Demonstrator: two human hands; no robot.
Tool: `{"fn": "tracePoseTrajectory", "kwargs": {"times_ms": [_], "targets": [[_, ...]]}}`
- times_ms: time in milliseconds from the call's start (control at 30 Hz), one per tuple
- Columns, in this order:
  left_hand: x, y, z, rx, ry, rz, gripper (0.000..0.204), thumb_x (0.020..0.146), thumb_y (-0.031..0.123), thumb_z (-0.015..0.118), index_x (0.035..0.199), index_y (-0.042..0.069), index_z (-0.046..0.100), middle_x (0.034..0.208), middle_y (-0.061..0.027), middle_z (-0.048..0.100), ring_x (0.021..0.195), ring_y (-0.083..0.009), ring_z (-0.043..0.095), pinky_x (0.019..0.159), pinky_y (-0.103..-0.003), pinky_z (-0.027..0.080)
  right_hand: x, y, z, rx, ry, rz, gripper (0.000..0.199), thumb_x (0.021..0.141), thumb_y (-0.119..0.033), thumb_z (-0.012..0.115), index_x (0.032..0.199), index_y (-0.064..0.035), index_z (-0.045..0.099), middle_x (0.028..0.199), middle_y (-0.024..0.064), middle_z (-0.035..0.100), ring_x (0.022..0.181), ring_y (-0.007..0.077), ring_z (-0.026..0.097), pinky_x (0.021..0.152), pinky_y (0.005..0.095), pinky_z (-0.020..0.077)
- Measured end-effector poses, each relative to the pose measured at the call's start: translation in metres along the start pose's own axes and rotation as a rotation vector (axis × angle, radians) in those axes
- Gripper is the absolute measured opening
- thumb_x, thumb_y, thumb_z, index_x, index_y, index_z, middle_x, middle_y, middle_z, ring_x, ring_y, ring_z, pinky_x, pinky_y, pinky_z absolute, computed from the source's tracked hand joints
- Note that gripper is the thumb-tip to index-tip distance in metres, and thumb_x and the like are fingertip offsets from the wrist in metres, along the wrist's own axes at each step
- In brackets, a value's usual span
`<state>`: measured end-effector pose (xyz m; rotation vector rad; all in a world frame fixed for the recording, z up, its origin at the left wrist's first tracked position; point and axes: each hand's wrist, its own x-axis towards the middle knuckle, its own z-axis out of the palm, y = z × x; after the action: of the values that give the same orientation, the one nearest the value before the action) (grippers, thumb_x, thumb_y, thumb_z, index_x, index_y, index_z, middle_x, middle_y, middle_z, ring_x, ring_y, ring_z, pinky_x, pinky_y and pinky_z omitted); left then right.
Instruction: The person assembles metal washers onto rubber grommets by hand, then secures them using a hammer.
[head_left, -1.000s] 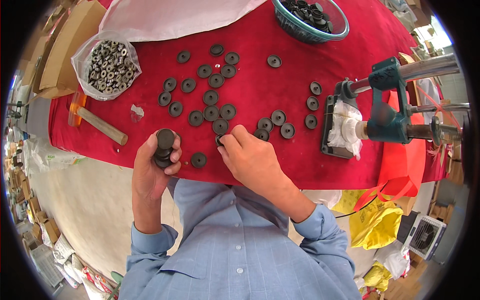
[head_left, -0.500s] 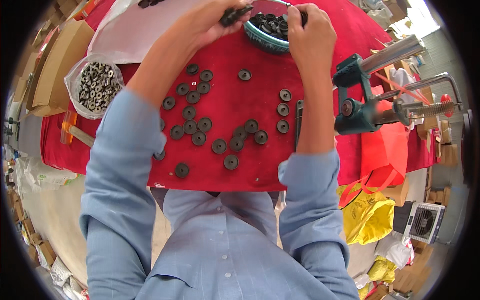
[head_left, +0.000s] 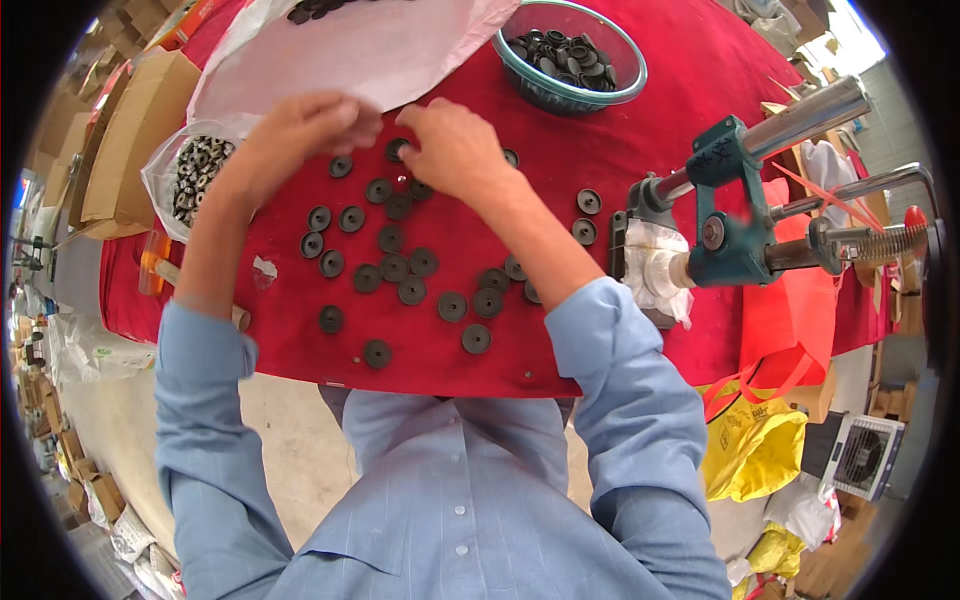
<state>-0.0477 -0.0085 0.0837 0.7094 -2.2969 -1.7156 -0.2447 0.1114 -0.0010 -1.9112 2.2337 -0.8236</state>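
Black discs (head_left: pixel 400 268), small, round and flat with a raised centre, lie scattered in a loose patch over a red cloth (head_left: pixel 560 140) that covers a table, seen from above. Both of the person's hands reach over the far part of this patch. The left hand (head_left: pixel 305 130) hovers with its fingers curled loosely inward, just beside one disc; whether it holds anything cannot be told. The right hand (head_left: pixel 455 150) rests palm down close by, its fingertips on or right at a disc near the far edge of the patch. The two hands are near each other but do not touch. Light blue shirt sleeves (head_left: pixel 610 330) cover both forearms.

Beyond the hands lies a sheet of pale pink plastic (head_left: pixel 360 50). To the right of it stands a clear glass bowl (head_left: pixel 575 95) filled with more black discs. At the left edge a clear bag (head_left: pixel 185 175) holds metal rings. On the right a teal hand press (head_left: pixel 735 215) with a steel lever stands on the table
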Motion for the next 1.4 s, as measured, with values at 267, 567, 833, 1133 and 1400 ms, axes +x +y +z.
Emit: {"fn": "tracePoseTrajectory", "kwargs": {"times_ms": [267, 567, 833, 1133, 1400], "targets": [[-0.059, -0.107, 0.01, 0.526, 0.212, 0.1, 0.058, 0.108, 0.031, 0.067, 0.155, 0.0, 0.053, 0.167, -0.0195, 0.045, 0.155, -0.0328, 0.043, 0.128, -0.042, 0.033, 0.014, -0.006, 0.033, -0.193, -0.08, -0.129, 0.034, 0.081, -0.02, 0.081, 0.109, -0.002, 0.072, 0.111, 0.0184, 0.07, 0.101, 0.0386, 0.073, 0.086, 0.0505, 0.0602], [-0.043, -0.13, 0.048, 0.801, 0.29, 0.253, 0.073, 0.108, 0.035, 0.065, 0.165, -0.002, 0.039, 0.172, -0.0254, 0.036, 0.159, -0.0418, 0.035, 0.13, -0.048, 0.029, 0.016, 0.009, -0.04, -0.17, 0.347, -0.18, 0.027, 0.078, -0.024, 0.078, 0.096, -0.0042, 0.075, 0.095, 0.0156, 0.076, 0.094, 0.0369, 0.074, 0.083, 0.0493, 0.0579], [-0.017, -0.118, 0.076, 0.908, 0.196, 0.297, 0.081, 0.11, 0.05, 0.056, 0.168, -0.002, 0.032, 0.176, -0.0231, 0.03, 0.164, -0.0394, 0.028, 0.133, -0.052, 0.024, 0.022, 0.122, -0.128, -0.479, 0.367, 0.443, 0.03, 0.087, -0.029, 0.077, 0.102, -0.003, 0.079, 0.105, 0.0177, 0.078, 0.095, 0.0373, 0.077, 0.088, 0.0525, 0.0613], [-0.011, -0.11, 0.09, 1.125, 0.109, 0.25, 0.085, 0.109, 0.057, 0.051, 0.173, 0.007, 0.026, 0.18, -0.0155, 0.022, 0.167, -0.0345, 0.02, 0.134, -0.055, 0.02, -0.106, 0.054, -0.077, -0.022, 0.512, 0.061, 0.041, 0.099, -0.017, 0.072, 0.13, 0.0091, 0.068, 0.134, 0.032, 0.067, 0.126, 0.0472, 0.065, 0.11, 0.0507, 0.0511], [0.004, -0.108, 0.089, 1.126, 0.149, 0.242, 0.083, 0.11, 0.055, 0.052, 0.173, 0.008, 0.026, 0.181, -0.0141, 0.022, 0.167, -0.0333, 0.019, 0.134, -0.056, 0.019, -0.168, 0.053, -0.003, -0.251, 0.184, 0.218, 0.076, 0.109, -0.043, 0.059, 0.16, 0.0102, 0.04, 0.168, 0.0353, 0.037, 0.159, 0.0482, 0.034, 0.128, 0.0577, 0.0296]]}}
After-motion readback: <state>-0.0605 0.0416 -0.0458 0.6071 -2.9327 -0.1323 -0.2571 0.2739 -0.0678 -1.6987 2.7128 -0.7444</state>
